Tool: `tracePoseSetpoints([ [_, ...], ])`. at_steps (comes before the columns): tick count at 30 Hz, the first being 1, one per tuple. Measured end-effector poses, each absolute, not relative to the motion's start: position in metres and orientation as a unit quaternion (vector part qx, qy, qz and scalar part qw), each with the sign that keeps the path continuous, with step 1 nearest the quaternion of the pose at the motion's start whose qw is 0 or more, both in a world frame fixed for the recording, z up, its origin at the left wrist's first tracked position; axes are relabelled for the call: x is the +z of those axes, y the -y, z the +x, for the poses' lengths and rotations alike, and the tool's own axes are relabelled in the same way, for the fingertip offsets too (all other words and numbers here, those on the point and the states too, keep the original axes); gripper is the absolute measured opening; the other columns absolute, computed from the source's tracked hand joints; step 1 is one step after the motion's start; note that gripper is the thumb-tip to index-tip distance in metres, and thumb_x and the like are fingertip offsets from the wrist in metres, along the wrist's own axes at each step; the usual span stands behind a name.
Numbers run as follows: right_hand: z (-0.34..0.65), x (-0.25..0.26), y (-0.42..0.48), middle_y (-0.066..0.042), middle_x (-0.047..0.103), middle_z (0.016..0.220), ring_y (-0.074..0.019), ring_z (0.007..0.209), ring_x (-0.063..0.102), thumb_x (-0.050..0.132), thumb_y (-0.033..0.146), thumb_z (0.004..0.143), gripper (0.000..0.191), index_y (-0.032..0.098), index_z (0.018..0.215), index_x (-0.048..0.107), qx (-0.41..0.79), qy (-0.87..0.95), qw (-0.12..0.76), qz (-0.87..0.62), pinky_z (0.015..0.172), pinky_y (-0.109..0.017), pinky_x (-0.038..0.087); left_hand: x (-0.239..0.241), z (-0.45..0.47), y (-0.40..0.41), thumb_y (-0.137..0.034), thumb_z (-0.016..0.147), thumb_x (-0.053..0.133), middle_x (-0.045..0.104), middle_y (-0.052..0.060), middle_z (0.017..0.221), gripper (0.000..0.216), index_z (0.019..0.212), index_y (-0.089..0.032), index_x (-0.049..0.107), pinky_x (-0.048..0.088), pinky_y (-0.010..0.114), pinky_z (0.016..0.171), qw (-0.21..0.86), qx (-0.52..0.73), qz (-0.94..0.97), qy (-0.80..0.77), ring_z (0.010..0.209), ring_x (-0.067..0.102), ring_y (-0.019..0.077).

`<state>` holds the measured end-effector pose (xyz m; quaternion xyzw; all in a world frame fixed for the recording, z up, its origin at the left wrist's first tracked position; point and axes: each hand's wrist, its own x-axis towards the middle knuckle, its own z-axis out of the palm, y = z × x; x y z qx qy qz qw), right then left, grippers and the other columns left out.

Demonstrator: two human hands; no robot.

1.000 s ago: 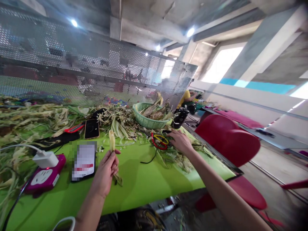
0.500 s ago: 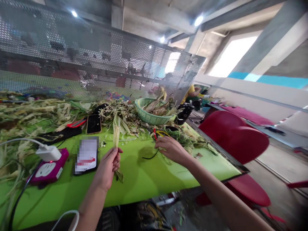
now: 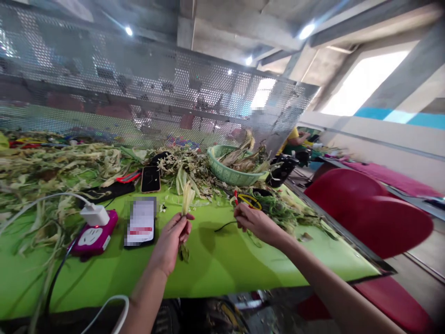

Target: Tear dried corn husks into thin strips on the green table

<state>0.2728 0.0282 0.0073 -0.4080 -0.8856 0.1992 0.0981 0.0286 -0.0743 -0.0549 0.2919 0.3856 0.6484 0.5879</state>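
Note:
My left hand is closed around a bundle of dried, pale corn husk. The husk stands upright above the fist, and its darker end hangs out below. Over the right part of the table, my right hand has its fingers curled together. Right at those fingers are a red handle-like piece and a yellow loop. A thin black wire or cord runs up to the fingertips. What the right fingers hold is hidden.
Husk strips cover the left of the green table. A green basket of husks stands at the back. Two phones, one here, and a purple power strip lie left. Red chairs stand right; a person sits beyond.
My right hand has gone from loosely spread fingers to curled ones beside the red and yellow pieces. My left hand keeps hold of the husk. The camera view has shifted left.

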Motion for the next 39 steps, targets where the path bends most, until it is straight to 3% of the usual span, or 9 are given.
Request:
tracePoseSetpoints([
  [8, 0.263, 0.025, -0.033, -0.003, 0.067, 0.086, -0.0162, 0.076, 0.061, 0.051, 0.028, 0.087, 0.015, 0.020, 0.094, 0.062, 0.175, 0.910, 0.139, -0.350, 0.068, -0.026, 0.045, -0.063, 0.028, 0.069, -0.046, 0.077, 0.060, 0.038, -0.005, 0.061, 0.034, 0.096, -0.018, 0.063, 0.021, 0.014, 0.042, 0.577, 0.651, 0.273, -0.411, 0.049, 0.028, 0.0042],
  [14, 0.250, 0.063, -0.042, -0.004, 0.067, 0.083, -0.0168, 0.075, 0.063, 0.063, 0.039, 0.080, 0.025, 0.018, 0.094, 0.060, 0.248, 0.831, 0.350, -0.355, 0.071, -0.029, 0.051, -0.061, 0.028, 0.071, -0.043, 0.079, 0.059, 0.037, -0.005, 0.059, 0.029, 0.082, -0.014, 0.063, 0.022, 0.014, 0.044, 0.592, 0.659, 0.241, -0.398, 0.048, 0.027, 0.0031],
  [21, 0.223, 0.173, 0.007, 0.001, 0.066, 0.079, -0.0144, 0.072, 0.065, 0.071, 0.019, 0.075, 0.015, 0.024, 0.086, 0.063, 0.170, 0.799, 0.526, -0.237, 0.070, -0.030, 0.055, -0.062, 0.030, 0.070, -0.041, 0.074, 0.064, 0.039, -0.006, 0.056, 0.027, 0.077, -0.015, 0.060, 0.021, 0.014, 0.043, 0.593, 0.677, 0.221, -0.376, 0.045, 0.027, 0.0020],
  [24, 0.208, 0.184, 0.024, 0.001, 0.067, 0.084, -0.0138, 0.079, 0.065, 0.064, 0.014, 0.080, 0.018, 0.025, 0.093, 0.062, 0.212, 0.827, 0.483, -0.193, 0.075, -0.029, 0.055, -0.060, 0.028, 0.069, -0.040, 0.070, 0.068, 0.046, -0.004, 0.060, 0.028, 0.079, -0.015, 0.060, 0.024, 0.014, 0.044, 0.578, 0.696, 0.201, -0.376, 0.048, 0.034, 0.0027],
  [27, 0.197, 0.160, 0.018, -0.004, 0.067, 0.097, -0.0158, 0.091, 0.064, 0.056, 0.016, 0.084, 0.023, 0.021, 0.107, 0.059, 0.279, 0.880, 0.332, -0.193, 0.081, -0.031, 0.054, -0.055, 0.026, 0.069, -0.039, 0.070, 0.068, 0.051, -0.003, 0.062, 0.027, 0.080, -0.015, 0.060, 0.024, 0.015, 0.043, 0.557, 0.722, 0.192, -0.363, 0.046, 0.031, 0.0022],
  [29, 0.191, 0.133, 0.006, -0.005, 0.067, 0.095, -0.0154, 0.089, 0.064, 0.053, 0.017, 0.084, 0.022, 0.018, 0.105, 0.060, 0.275, 0.898, 0.276, -0.203, 0.081, -0.031, 0.053, -0.052, 0.024, 0.069, -0.039, 0.073, 0.066, 0.054, -0.002, 0.064, 0.026, 0.080, -0.015, 0.060, 0.023, 0.016, 0.043, 0.541, 0.737, 0.202, -0.352, 0.043, 0.026, 0.0014],
  [34, 0.178, 0.074, -0.013, -0.002, 0.068, 0.082, -0.0139, 0.074, 0.062, 0.055, 0.019, 0.083, 0.010, 0.019, 0.085, 0.065, 0.144, 0.933, 0.215, -0.251, 0.070, -0.025, 0.048, -0.050, 0.024, 0.069, -0.038, 0.076, 0.064, 0.065, 0.003, 0.085, 0.024, 0.083, -0.015, 0.064, 0.026, 0.018, 0.045, 0.545, 0.736, 0.217, -0.337, 0.045, 0.024, 0.0013],
  [39, 0.167, 0.047, -0.011, -0.002, 0.068, 0.080, -0.0140, 0.074, 0.061, 0.053, 0.018, 0.085, 0.011, 0.020, 0.085, 0.064, 0.112, 0.948, 0.201, -0.220, 0.069, -0.023, 0.044, -0.049, 0.027, 0.069, -0.038, 0.072, 0.070, 0.063, 0.003, 0.092, 0.031, 0.093, -0.016, 0.067, 0.026, 0.019, 0.046, 0.572, 0.732, 0.203, -0.310, 0.047, 0.025, 0.0016],
])
